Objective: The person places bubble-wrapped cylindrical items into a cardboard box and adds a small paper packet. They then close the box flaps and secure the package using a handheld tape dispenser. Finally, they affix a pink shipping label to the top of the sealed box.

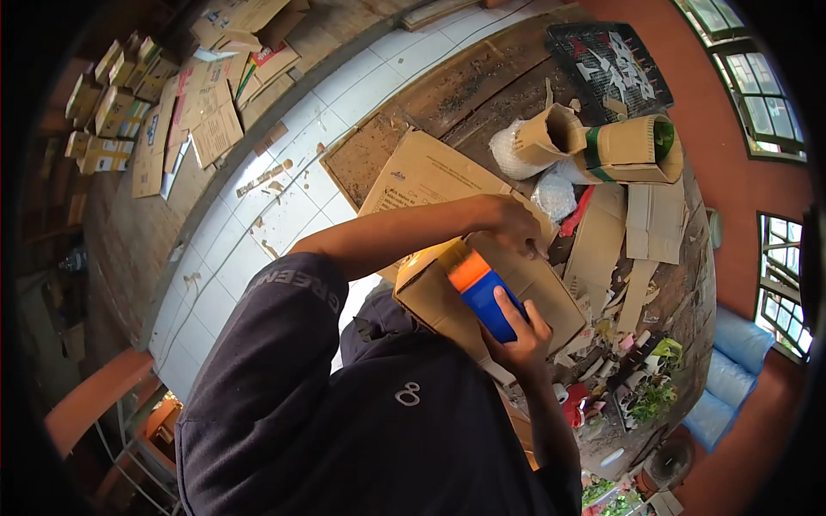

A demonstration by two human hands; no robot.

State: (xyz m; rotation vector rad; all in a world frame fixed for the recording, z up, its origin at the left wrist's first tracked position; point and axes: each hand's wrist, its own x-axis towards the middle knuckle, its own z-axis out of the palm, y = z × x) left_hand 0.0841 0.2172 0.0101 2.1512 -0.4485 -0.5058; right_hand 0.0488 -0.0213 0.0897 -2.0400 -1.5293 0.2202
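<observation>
Left hand: your left hand [514,225] reaches across to the far edge of the brown cardboard box [525,288], fingers curled down onto its flap and pressing there.
Right hand: your right hand [516,335] is wrapped around the blue plastic bottle with the orange cap [483,288], gripping it from the near side.
Bottle: it lies tilted, cap end pointing left and far, resting against the open box between your two hands.
Box: it sits at the near edge of the dark, worn wooden worktop [482,77], just in front of your chest.
Far of the box: a flat sheet of brown cardboard [426,172] lies beneath your left forearm.
Far right: two rolled cardboard tubes [602,146] lie beside a wad of clear bubble wrap [555,196], with a black wire rack [607,64] beyond them.
Right: loose cardboard strips [632,249] are scattered over the worktop.
Left: a white tiled floor [284,206], with flattened cartons [206,112] piled further off.
</observation>
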